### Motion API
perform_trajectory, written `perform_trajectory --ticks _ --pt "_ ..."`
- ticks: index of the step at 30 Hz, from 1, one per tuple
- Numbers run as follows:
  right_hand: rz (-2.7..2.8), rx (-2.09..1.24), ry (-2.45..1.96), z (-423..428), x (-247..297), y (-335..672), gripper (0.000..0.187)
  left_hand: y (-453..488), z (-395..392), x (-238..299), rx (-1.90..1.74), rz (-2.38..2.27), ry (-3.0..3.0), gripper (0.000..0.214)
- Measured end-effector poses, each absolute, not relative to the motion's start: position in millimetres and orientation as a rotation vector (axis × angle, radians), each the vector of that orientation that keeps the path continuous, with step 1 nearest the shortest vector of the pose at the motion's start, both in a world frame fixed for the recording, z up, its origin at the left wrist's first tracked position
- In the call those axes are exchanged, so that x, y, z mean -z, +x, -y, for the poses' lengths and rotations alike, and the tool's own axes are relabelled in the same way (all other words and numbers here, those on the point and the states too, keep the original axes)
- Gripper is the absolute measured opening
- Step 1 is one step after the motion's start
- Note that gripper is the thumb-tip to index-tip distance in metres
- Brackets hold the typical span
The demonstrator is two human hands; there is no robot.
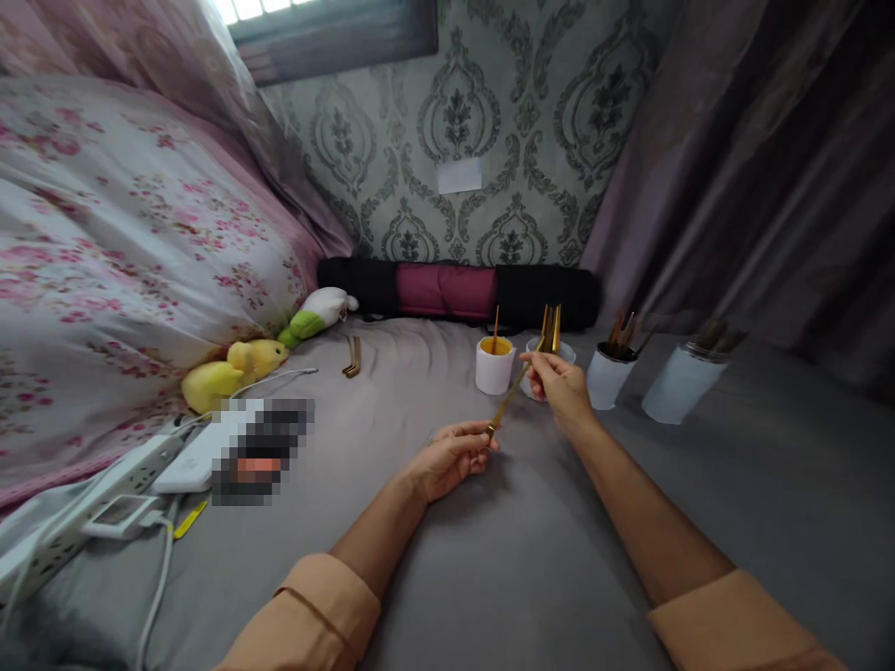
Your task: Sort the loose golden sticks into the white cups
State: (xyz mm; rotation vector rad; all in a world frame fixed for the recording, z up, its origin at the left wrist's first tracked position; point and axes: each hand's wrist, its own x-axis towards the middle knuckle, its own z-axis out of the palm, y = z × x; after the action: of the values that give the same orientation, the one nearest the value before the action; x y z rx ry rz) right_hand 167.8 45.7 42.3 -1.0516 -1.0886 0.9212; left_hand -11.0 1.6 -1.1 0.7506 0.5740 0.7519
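A slim gold-coloured utensil point(509, 398) slants between my two hands above the grey sheet; its exact kind I cannot make out. My left hand point(453, 458) pinches the lower end between thumb and fingers. The upper end is in the closed fingers of my right hand point(559, 384). Just behind that hand, and partly covered by it, stands a white-wrapped cup point(568, 353) with several upright gold utensils point(551, 328). Left of it, a white cup with a yellow inside point(493, 373) holds one thin gold stick point(496, 328).
Two more white cups, one nearer point(607, 380) and one farther right point(681, 387), hold dark and gold utensils. Bent gold pieces point(353, 358) lie on the sheet. At left are plush toys point(234, 373), a power strip point(84, 508) and cables. A black-and-maroon roll point(447, 291) lines the wall.
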Motion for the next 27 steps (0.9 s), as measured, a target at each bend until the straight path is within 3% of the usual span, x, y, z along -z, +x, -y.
perform_trajectory --ticks 27 --pt "1.095 -0.782 -1.142 -50.3 -58.9 200.2 0.032 -14.5 -11.8 5.5 -0.835 -0.608 0.605 0.019"
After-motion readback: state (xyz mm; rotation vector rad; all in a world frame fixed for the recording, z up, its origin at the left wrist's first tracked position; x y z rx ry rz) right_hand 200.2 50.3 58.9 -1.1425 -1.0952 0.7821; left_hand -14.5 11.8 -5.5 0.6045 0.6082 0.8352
